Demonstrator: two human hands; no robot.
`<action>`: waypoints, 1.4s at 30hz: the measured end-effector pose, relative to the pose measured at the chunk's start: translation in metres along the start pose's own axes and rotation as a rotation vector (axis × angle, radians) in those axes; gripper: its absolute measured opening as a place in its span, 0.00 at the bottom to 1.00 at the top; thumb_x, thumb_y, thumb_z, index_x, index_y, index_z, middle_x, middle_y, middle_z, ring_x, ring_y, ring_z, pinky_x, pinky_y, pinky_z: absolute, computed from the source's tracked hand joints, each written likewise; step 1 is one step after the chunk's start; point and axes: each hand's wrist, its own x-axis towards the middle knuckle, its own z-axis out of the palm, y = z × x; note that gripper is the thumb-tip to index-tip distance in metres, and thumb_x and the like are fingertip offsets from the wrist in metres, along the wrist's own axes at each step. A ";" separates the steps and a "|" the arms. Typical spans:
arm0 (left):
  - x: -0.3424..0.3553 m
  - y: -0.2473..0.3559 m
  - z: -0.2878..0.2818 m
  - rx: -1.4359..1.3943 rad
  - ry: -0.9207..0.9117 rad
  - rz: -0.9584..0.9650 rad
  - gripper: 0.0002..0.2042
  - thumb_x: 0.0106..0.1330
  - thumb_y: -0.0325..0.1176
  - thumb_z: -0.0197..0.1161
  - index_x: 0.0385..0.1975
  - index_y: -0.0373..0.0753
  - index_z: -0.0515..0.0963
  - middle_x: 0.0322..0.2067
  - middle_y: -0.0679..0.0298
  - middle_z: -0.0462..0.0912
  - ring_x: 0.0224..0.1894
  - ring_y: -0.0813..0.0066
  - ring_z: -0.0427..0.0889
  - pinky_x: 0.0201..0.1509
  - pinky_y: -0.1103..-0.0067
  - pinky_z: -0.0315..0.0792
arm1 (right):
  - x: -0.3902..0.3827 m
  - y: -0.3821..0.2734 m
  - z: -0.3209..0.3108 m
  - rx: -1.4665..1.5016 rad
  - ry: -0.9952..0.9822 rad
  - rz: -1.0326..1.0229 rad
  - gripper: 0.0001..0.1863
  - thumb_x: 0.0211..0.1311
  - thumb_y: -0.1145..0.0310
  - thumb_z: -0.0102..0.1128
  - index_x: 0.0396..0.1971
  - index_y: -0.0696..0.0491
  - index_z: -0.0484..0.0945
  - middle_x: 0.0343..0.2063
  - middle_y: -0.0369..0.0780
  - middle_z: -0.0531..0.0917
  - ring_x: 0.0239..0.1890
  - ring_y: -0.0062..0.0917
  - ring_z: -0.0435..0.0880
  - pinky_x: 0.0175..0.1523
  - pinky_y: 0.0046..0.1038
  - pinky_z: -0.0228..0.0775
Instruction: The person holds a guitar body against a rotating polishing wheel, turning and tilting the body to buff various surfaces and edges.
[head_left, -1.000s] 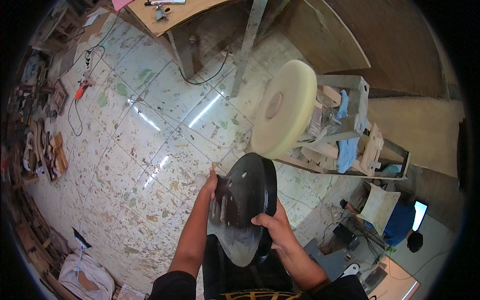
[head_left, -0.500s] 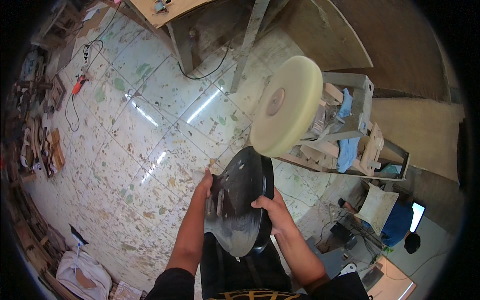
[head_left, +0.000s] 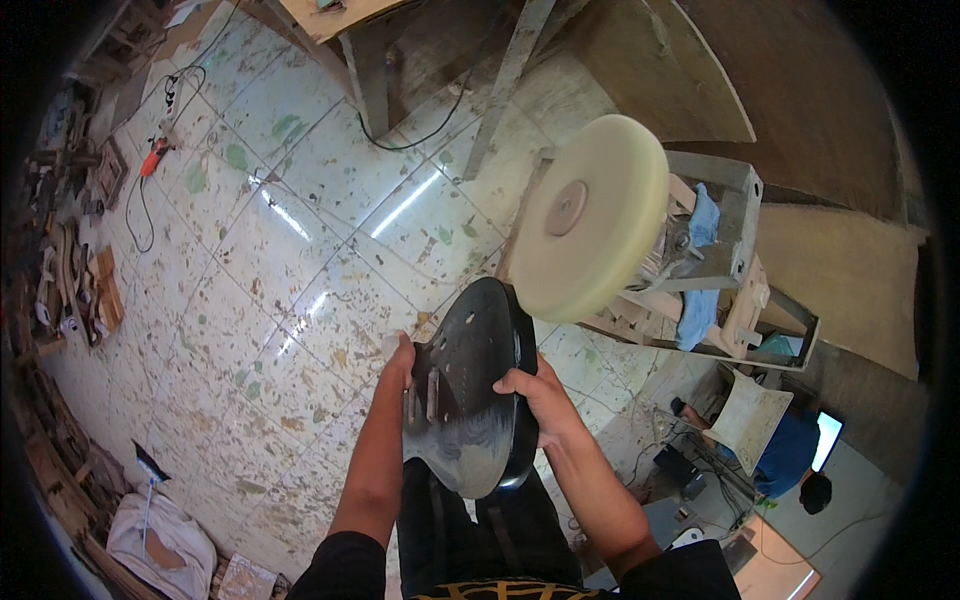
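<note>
I see my left hand [head_left: 400, 362] and my right hand [head_left: 535, 395] closed on the two side edges of a black guitar body [head_left: 470, 390], which stands between them. Its long axis runs away from me, and the upper end points up-right, touching or almost touching the lower-left rim of the cream buffing wheel [head_left: 588, 232]. The right hand is nearer to the wheel.

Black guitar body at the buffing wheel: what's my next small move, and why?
Probably ease the black guitar body a touch further into the cream buffing wheel. Its upper edge sits right at the wheel's lower rim; real contact isn't clear. The left hand and right hand grip opposite sides, so both can steady it.
</note>
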 end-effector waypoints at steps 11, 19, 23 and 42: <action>-0.012 0.010 0.002 0.017 0.027 0.062 0.40 0.65 0.64 0.23 0.62 0.33 0.57 0.59 0.50 0.65 0.58 0.58 0.68 0.61 0.65 0.62 | -0.006 0.006 0.007 0.031 -0.017 -0.047 0.31 0.40 0.79 0.56 0.52 0.59 0.64 0.40 0.41 0.75 0.40 0.26 0.75 0.45 0.27 0.70; -0.001 0.002 0.005 0.044 -0.095 0.034 0.41 0.64 0.66 0.23 0.60 0.36 0.61 0.55 0.51 0.70 0.54 0.59 0.73 0.57 0.65 0.67 | -0.031 0.011 0.008 0.020 0.065 -0.057 0.32 0.40 0.80 0.56 0.53 0.59 0.62 0.40 0.41 0.75 0.41 0.26 0.75 0.48 0.27 0.68; 0.008 -0.002 0.001 -0.001 -0.157 0.091 0.38 0.66 0.62 0.23 0.67 0.38 0.47 0.65 0.54 0.54 0.64 0.61 0.60 0.66 0.70 0.53 | -0.047 0.016 0.014 -0.026 0.077 -0.120 0.33 0.39 0.81 0.57 0.53 0.59 0.62 0.40 0.40 0.75 0.41 0.25 0.75 0.48 0.25 0.69; -0.043 0.037 0.059 0.099 -0.168 0.138 0.42 0.64 0.66 0.27 0.67 0.35 0.43 0.64 0.50 0.54 0.61 0.60 0.64 0.61 0.66 0.63 | -0.079 0.046 0.001 -0.256 0.159 -0.392 0.36 0.36 0.82 0.58 0.53 0.58 0.61 0.42 0.39 0.73 0.44 0.24 0.73 0.51 0.24 0.65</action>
